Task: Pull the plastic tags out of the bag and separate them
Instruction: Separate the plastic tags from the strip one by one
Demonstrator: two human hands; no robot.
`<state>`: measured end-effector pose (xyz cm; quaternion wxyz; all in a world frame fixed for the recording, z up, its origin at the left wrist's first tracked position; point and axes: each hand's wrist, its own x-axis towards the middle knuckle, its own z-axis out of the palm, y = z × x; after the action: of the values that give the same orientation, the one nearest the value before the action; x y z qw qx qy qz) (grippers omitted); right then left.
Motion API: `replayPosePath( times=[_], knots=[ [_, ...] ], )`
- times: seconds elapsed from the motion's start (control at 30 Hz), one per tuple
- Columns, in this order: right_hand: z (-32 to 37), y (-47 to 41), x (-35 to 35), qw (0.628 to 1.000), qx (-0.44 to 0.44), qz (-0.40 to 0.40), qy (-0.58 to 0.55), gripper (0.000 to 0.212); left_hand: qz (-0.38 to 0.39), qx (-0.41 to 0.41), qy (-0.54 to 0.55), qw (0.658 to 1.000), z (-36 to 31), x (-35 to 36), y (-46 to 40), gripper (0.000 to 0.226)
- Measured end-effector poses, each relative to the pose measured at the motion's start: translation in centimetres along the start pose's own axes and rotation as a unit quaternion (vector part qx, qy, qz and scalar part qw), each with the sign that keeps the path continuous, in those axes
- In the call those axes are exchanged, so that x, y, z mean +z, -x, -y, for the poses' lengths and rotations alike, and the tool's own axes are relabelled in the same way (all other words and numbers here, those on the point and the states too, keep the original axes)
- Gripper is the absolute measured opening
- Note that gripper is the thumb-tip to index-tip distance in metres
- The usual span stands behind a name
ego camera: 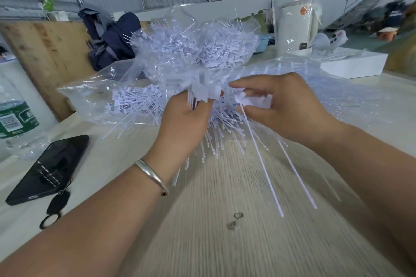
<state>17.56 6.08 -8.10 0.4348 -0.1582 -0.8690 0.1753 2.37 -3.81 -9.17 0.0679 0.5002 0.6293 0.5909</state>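
While the left hand (186, 117) grips a bunch of tags (203, 93), the right hand (279, 105) pinches one head; they look light, springy, tangle-prone, best held at heads.

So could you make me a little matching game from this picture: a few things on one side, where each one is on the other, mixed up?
Things:
1. phone
2. bottle
3. white box
4. bangle

Places:
A. far right of the table
B. on the left wrist
C. at the left edge, standing
D. lying flat, near left of the table

Pairs: 1-D, 2-C, 3-A, 4-B
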Motion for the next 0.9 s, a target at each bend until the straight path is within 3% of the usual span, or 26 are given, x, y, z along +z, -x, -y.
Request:
replayPosePath(
  times=[0.17, 0.3, 0.43, 0.6, 0.73, 0.9],
  knots=[
    [0.5, 0.0, 0.3, 0.998, -0.039, 0.026, 0.029, 0.009, 0.088, -0.005, 0.005, 0.996, -0.5, 0.1, 0.6, 0.052],
    [1.0, 0.1, 0.4, 0.996, -0.063, 0.057, 0.041, 0.01, 0.099, -0.003, 0.012, 0.995, -0.4, 0.1, 0.6, 0.044],
    [0.3, -0.3, 0.1, 0.999, 0.013, 0.044, 0.011, 0.025, 0.09, -0.035, 0.058, 0.994, -0.2, -0.1, 0.2, 0.049],
    [-0.6, -0.7, -0.2, 0.988, 0.122, 0.089, -0.046, 0.026, 0.055, -0.056, 0.079, 0.994, 0.4, -0.2, -0.1, 0.041],
    [-0.4, -0.6, -0.4, 0.972, 0.149, 0.144, -0.114, 0.017, 0.041, -0.07, 0.077, 0.994, 0.6, -0.3, -0.3, 0.024],
    [-0.4, -0.4, -0.8, 0.953, 0.165, 0.184, -0.176, 0.01, 0.092, -0.08, 0.074, 0.99, 0.4, -0.6, -0.3, 0.031]
  ],
)
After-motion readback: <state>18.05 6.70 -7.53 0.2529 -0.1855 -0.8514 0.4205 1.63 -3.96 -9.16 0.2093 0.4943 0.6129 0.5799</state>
